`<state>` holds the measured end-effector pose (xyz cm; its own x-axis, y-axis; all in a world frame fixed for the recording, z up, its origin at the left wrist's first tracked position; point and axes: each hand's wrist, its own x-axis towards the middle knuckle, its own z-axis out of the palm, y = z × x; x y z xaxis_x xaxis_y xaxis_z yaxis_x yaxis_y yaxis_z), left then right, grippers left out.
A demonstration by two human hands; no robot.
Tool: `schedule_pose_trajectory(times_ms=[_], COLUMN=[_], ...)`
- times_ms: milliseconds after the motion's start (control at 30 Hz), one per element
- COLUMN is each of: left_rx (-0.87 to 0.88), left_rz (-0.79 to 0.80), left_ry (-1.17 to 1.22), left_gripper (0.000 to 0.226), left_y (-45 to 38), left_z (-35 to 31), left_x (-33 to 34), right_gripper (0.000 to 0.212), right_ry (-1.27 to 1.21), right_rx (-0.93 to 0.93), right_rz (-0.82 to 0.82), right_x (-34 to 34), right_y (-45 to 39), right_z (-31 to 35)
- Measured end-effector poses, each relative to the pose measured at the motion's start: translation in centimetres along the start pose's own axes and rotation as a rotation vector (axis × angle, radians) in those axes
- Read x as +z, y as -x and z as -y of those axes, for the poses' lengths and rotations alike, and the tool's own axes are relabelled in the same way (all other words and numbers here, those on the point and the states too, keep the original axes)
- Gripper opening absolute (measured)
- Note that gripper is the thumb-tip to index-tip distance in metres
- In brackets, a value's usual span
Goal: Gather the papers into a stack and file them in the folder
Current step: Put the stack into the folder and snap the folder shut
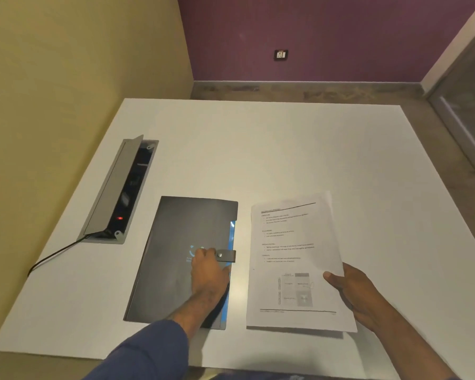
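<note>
Dark folder [176, 256] lies closed on the white desk [285, 149], left of centre, blue edge showing on its right side. Left hand [207, 272] rests on the cover, fingers [203, 255] pinched on the snap strap [226, 255] at the right edge. Papers [291, 259] sit as one stack just right of the folder, w/ printed text up. Right hand [351, 294] grips the stack's lower right edge, thumb on top, other fingers under. Open cable box [121, 190] far left, black cord [55, 256] trailing off.
</note>
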<state>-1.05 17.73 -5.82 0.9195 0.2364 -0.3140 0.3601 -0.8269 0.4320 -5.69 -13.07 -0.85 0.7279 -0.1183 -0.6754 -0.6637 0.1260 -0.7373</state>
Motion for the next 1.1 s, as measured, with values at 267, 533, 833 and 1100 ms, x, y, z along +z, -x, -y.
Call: schedule_pose_trajectory(times_ms=[267, 533, 833, 1100], left_rx=[-0.119, 0.142, 0.227, 0.219], left_rz=[-0.04, 0.01, 0.263, 0.24], left_ry=[0.119, -0.312, -0.702, -0.702], left_gripper=[0.027, 0.027, 0.042, 0.048], left_y=[-0.7, 1.0, -1.6, -2.9], left_z=[-0.8, -2.4, -3.6, -5.1], left_x=[0.3, 0.2, -3.4, -6.6], right_gripper=[0.032, 0.035, 0.035, 0.034], right_ry=[0.011, 0.017, -0.05, -0.096], right_rx=[-0.016, -0.02, -0.03, -0.038], right_rz=[0.049, 0.047, 0.005, 0.013], right_x=[-1.5, -2.4, -0.6, 0.1], right_y=[-0.5, -0.4, -0.3, 0.4], right_z=[-0.3, -0.1, -0.2, 0.7])
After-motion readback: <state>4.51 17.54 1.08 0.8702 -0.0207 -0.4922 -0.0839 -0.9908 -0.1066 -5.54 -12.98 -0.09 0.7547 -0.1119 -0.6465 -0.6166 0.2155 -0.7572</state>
